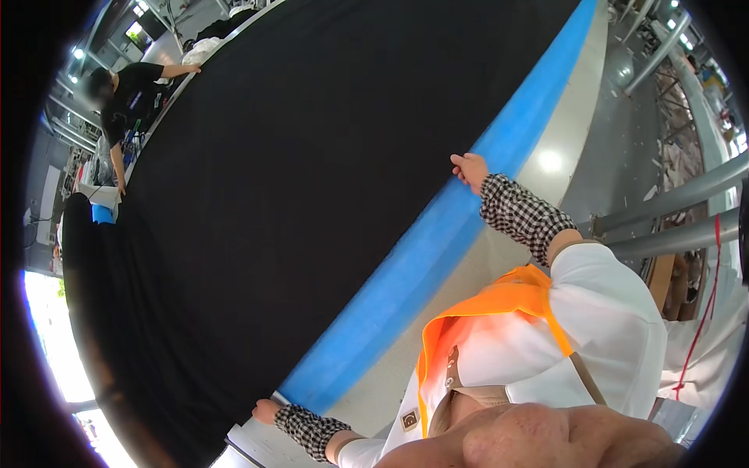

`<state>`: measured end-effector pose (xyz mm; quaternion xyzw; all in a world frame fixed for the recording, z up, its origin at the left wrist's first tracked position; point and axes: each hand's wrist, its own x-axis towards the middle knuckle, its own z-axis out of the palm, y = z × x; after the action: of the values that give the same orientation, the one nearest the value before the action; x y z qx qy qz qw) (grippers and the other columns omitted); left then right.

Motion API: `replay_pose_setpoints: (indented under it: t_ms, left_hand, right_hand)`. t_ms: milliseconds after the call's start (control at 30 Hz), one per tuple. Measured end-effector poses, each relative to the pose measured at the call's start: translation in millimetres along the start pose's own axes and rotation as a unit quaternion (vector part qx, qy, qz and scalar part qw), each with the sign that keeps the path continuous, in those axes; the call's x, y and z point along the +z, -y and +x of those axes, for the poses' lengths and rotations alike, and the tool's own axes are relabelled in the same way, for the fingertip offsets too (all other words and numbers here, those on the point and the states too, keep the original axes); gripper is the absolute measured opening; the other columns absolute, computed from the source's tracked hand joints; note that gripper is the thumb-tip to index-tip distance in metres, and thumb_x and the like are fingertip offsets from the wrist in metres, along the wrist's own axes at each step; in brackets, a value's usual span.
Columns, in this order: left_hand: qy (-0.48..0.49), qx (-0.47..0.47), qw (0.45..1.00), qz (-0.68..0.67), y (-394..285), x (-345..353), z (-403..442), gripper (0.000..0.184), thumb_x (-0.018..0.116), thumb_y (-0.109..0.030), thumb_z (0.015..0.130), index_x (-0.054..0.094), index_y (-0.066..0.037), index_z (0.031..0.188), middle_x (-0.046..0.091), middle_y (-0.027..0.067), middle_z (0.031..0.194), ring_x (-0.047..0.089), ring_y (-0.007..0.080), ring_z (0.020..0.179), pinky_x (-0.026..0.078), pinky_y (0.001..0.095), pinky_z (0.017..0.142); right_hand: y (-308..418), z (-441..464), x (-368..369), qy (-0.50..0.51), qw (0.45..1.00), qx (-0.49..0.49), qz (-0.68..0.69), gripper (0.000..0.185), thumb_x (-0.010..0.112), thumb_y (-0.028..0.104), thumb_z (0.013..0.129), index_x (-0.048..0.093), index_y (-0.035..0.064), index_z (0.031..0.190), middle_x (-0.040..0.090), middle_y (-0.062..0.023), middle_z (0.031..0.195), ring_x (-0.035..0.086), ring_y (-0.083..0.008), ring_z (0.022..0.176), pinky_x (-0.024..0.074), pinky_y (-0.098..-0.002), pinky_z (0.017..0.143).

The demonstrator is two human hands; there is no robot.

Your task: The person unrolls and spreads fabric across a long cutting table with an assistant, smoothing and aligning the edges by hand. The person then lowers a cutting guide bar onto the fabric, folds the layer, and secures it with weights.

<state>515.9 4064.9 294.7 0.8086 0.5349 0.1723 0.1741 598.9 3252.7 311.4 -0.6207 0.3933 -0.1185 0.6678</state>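
Observation:
A wide sheet of black fabric (312,156) lies spread across the table, its near edge running diagonally beside a blue strip (390,288). My right hand (470,170), in a black-and-white checked sleeve cover, is closed on the fabric's edge where it meets the blue. Farther down the same edge, my left hand (267,411) grips the black fabric near the table corner, its fingertips partly hidden. Both arms are spread wide apart.
Across the table, a person in black (133,97) has both hands at the fabric's far edge. The pale table border (562,117) shows beyond the blue strip. Metal pipes (671,195) stand at right, and black fabric hangs in folds at lower left.

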Motion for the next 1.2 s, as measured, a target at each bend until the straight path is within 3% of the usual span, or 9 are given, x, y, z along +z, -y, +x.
replay_pose_setpoints:
  t_ms: [333, 533, 600, 733, 800, 933, 1000, 1100, 1200]
  left_hand:
    - [0.015, 0.092, 0.987, 0.129, 9.5, 16.1, 13.0, 0.043, 0.046, -0.014, 0.082, 0.062, 0.013, 0.111, 0.065, 0.0341, 0.106, 0.065, 0.0462, 0.094, 0.051, 0.0518, 0.083]
    - [-0.019, -0.010, 0.994, 0.108, 1.2, 12.5, 18.7, 0.044, 0.050, -0.016, 0.082, 0.054, 0.010, 0.117, 0.064, 0.0317, 0.109, 0.066, 0.0442, 0.096, 0.053, 0.0528, 0.080]
    - [-0.097, 0.002, 0.987, 0.126, -10.2, 3.0, 4.8, 0.044, 0.052, -0.017, 0.083, 0.051, 0.006, 0.120, 0.061, 0.0300, 0.117, 0.065, 0.0417, 0.101, 0.053, 0.0524, 0.079]
    - [-0.163, 0.116, 0.957, 0.210, -35.0, -8.0, -11.1, 0.055, 0.052, -0.040, 0.097, 0.047, -0.002, 0.135, 0.055, 0.0194, 0.133, 0.058, 0.0351, 0.117, 0.051, 0.0485, 0.086]
    - [-0.168, 0.241, 0.941, 0.166, -41.7, 12.1, -15.1, 0.068, 0.042, -0.057, 0.101, 0.040, -0.007, 0.146, 0.050, 0.0126, 0.142, 0.050, 0.0330, 0.129, 0.048, 0.0507, 0.093]
    - [-0.046, 0.240, 0.896, 0.372, -72.9, 18.0, -67.5, 0.070, 0.029, -0.062, 0.102, 0.032, -0.015, 0.153, 0.034, 0.0090, 0.157, 0.033, 0.0298, 0.144, 0.043, 0.0502, 0.100]
    - [-0.040, 0.209, 0.908, 0.361, -71.0, 22.8, -75.6, 0.069, 0.029, -0.061, 0.102, 0.031, -0.016, 0.154, 0.032, 0.0085, 0.158, 0.032, 0.0290, 0.144, 0.043, 0.0497, 0.100]
    - [-0.035, 0.196, 0.899, 0.389, -71.6, 21.0, -81.2, 0.068, 0.027, -0.062, 0.102, 0.029, -0.020, 0.155, 0.033, 0.0064, 0.158, 0.035, 0.0274, 0.143, 0.044, 0.0490, 0.098]
    - [-0.041, 0.209, 0.888, 0.407, -71.1, 19.8, -74.5, 0.068, 0.027, -0.062, 0.102, 0.028, -0.020, 0.156, 0.035, 0.0058, 0.157, 0.039, 0.0283, 0.141, 0.045, 0.0497, 0.097]
  right_hand:
    - [8.0, -3.0, 2.7, -0.026, 0.997, 0.010, -0.069, 0.026, 0.066, 0.026, 0.092, 0.061, 0.0018, 0.084, 0.060, -0.0048, 0.066, 0.050, -0.0117, 0.050, 0.0379, -0.0288, 0.042]
    - [23.6, -1.9, -14.7, 0.052, 0.876, -0.127, -0.462, 0.036, 0.064, 0.034, 0.092, 0.063, 0.0004, 0.079, 0.064, -0.0103, 0.069, 0.060, -0.0245, 0.058, 0.0485, -0.0407, 0.060]
    - [41.0, -6.4, -21.3, -0.033, 0.870, -0.262, -0.417, 0.037, 0.062, 0.038, 0.092, 0.065, 0.0011, 0.090, 0.068, -0.0186, 0.084, 0.062, -0.0391, 0.075, 0.0483, -0.0490, 0.070]
    - [119.2, -0.7, -16.2, -0.190, 0.781, -0.457, -0.380, 0.058, 0.054, 0.041, 0.097, 0.046, 0.0023, 0.139, 0.046, -0.0226, 0.144, 0.043, -0.0367, 0.133, 0.0349, -0.0510, 0.103]
    - [160.9, -7.6, -2.5, -0.212, 0.774, -0.476, -0.359, 0.064, 0.053, 0.041, 0.098, 0.037, -0.0001, 0.145, 0.036, -0.0230, 0.151, 0.033, -0.0374, 0.141, 0.0285, -0.0532, 0.108]
    - [179.6, -7.5, 20.3, -0.262, 0.733, -0.534, -0.331, 0.067, 0.050, 0.039, 0.100, 0.032, -0.0031, 0.148, 0.029, -0.0249, 0.156, 0.026, -0.0393, 0.145, 0.0264, -0.0530, 0.110]
    - [125.9, 13.6, 24.4, -0.287, 0.716, -0.513, -0.375, 0.069, 0.048, 0.041, 0.100, 0.030, -0.0023, 0.150, 0.025, -0.0245, 0.157, 0.024, -0.0396, 0.146, 0.0257, -0.0532, 0.111]
    - [26.6, 44.3, 15.6, -0.145, 0.769, -0.218, -0.583, 0.073, 0.040, 0.052, 0.101, 0.025, 0.0047, 0.155, 0.015, -0.0210, 0.162, 0.010, -0.0358, 0.151, 0.0163, -0.0516, 0.117]
    - [21.6, 51.3, 5.4, -0.105, 0.781, -0.228, -0.571, 0.073, 0.042, 0.052, 0.100, 0.026, 0.0077, 0.155, 0.016, -0.0191, 0.162, 0.012, -0.0370, 0.150, 0.0171, -0.0545, 0.117]
